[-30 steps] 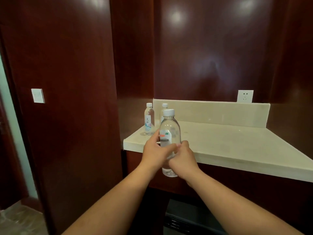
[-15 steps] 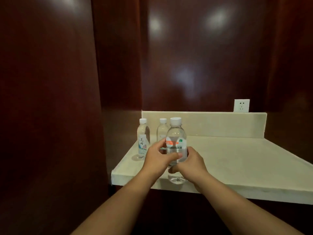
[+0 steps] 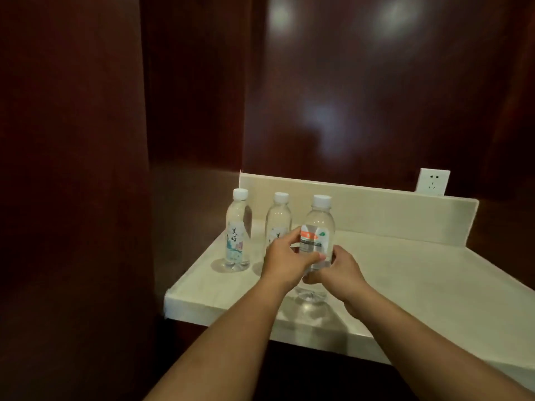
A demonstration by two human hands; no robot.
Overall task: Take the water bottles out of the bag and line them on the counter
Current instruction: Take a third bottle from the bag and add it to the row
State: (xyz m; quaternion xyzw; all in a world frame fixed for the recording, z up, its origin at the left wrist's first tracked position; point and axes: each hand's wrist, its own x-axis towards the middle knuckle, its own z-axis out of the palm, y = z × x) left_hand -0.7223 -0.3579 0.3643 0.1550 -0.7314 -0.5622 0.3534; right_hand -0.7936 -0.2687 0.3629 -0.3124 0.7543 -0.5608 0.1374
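Observation:
Both hands hold one clear water bottle with a white cap and an orange-marked label. My left hand wraps its left side and my right hand grips its lower right side. The bottle stands upright with its base at the pale counter, near the front edge. Two more clear bottles stand upright behind it to the left: one at the far left and a second partly hidden by my left hand. The bag is out of view.
A low pale backsplash runs along the counter's rear. A white wall socket sits above it at the right. Dark glossy wood panels close in the left side and back.
The held bottle has moved forward from in front of the counter edge to over the counter, beside the two standing bottles. The view has come closer.

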